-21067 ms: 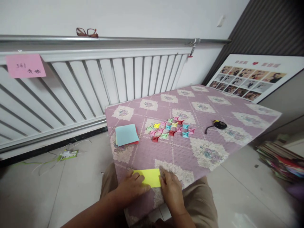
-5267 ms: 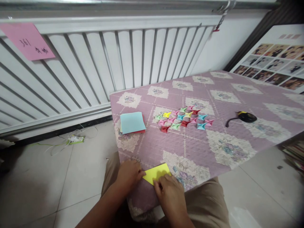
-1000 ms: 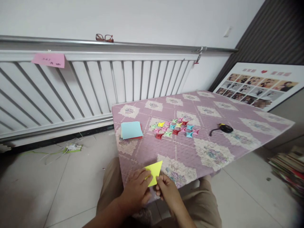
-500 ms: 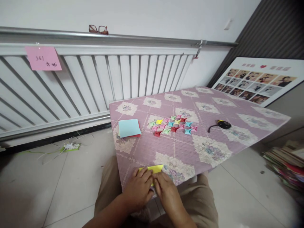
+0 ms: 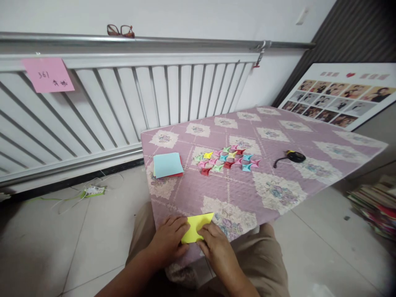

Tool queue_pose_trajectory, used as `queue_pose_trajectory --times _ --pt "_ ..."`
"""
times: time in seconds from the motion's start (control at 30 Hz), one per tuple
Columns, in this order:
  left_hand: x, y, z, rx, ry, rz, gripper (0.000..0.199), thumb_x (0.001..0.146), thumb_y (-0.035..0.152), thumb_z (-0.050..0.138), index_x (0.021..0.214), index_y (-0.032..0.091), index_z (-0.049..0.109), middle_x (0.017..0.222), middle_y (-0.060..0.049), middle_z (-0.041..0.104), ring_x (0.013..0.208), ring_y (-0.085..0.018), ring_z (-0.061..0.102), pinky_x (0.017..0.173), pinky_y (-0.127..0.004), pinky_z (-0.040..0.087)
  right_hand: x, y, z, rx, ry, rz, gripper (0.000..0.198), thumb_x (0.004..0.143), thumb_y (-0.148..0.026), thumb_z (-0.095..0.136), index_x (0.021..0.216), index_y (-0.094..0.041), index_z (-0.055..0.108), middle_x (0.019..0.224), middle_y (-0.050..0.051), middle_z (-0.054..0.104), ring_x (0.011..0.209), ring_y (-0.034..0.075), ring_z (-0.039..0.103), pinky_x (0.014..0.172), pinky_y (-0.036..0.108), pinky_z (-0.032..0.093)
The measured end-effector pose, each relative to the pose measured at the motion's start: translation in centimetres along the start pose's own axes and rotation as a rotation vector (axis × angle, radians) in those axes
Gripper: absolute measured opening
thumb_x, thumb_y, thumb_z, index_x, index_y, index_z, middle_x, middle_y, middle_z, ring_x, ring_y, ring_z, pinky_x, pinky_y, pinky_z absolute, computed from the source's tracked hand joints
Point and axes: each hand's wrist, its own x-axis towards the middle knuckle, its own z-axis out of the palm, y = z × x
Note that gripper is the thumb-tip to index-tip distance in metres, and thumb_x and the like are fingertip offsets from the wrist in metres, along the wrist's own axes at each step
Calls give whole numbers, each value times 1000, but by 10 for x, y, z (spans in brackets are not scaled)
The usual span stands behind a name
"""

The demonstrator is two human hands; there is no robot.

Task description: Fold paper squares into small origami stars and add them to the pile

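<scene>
A sheet of yellow origami paper [image 5: 194,227], folded with a slanted right end, lies at the near edge of the cloth-covered table [image 5: 185,198]. My left hand [image 5: 170,236] grips its left end, fingers over the top and thumb low at the near side. On the right part of the sheet, my right hand [image 5: 215,244] pinches the paper between bent fingers and thumb. Beyond my hands is a group of small folded paper pieces [image 5: 228,165] in red, pink, green, yellow and blue. To their left rests a stack of square paper [image 5: 168,165], light blue on top.
A black object with a short cord [image 5: 295,156] lies on the table's right side. Behind the table runs a white radiator [image 5: 173,95], with glasses [image 5: 120,31] on the pipe above. A photo board [image 5: 337,97] leans at the right. A power strip [image 5: 94,191] is on the floor.
My left hand has slid left off the middle of the yellow paper, uncovering more of it. My right hand has shifted slightly right along the sheet. The view has tilted a little.
</scene>
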Motion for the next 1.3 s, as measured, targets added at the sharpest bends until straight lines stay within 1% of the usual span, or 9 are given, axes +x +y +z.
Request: queue_pose_trajectory --times 0.07,0.13,0.23,0.33,0.43,0.53,0.77,1.0,1.3 --pt "0 0 2 0 24 14 52 76 33 64 125 23 50 133 -7 51 122 -27 43 104 -44 32 -2 1 2 -26 18 -31 18 78 -10 63 93 -20 63 93 6 63 89 22 59 80 36 50" --pt "0 -1 4 7 54 5 46 78 29 63 122 24 53 130 -6 54 120 -27 45 102 -45 33 -5 2 5 -39 56 -65 14 82 -12 60 93 -20 62 94 6 63 91 21 59 83 37 49" --pt "3 -4 8 12 106 -29 29 82 16 55 108 25 61 121 -4 59 113 -24 49 96 -42 37 -9 3 9 -51 106 -79 13 85 -14 56 95 -21 60 95 6 63 92 21 59 84 37 49" --pt "7 -7 11 -32 152 -51 24 82 10 52 97 25 64 112 -3 62 107 -22 52 92 -40 39 -10 2 12 -41 137 -51 12 84 -17 57 95 -22 59 96 6 63 93 22 59 83 37 50" --pt "10 -8 11 -87 185 -93 17 83 13 53 90 23 65 104 -4 63 101 -21 54 90 -39 39 -8 0 13 -26 153 1 8 84 -15 55 86 -22 59 91 6 62 89 21 59 79 35 50" --pt "13 -8 8 -102 204 -180 9 85 20 56 84 21 65 97 -4 62 95 -22 53 86 -39 40 -8 0 15 -25 168 46 12 86 -14 51 80 -22 58 86 5 60 83 20 57 75 33 48" --pt "24 -10 0 -69 124 -316 10 84 26 59 78 21 64 91 -3 61 91 -21 53 83 -37 38 -9 1 17 -84 171 116 13 88 -21 49 79 -22 58 85 5 59 82 22 53 73 35 42" --pt "28 -17 -9 -130 64 -252 7 83 25 61 89 24 66 95 -1 61 93 -20 53 84 -35 37 -7 -1 20 -105 210 174 18 89 -23 45 77 -21 57 86 7 59 82 23 52 73 36 40" --pt "38 -16 -15 -91 -7 -328 14 87 28 55 80 21 65 90 -2 61 91 -20 54 81 -34 38 -4 -2 23 -95 221 210 13 85 -20 49 74 -23 56 87 7 60 83 23 52 74 37 40"
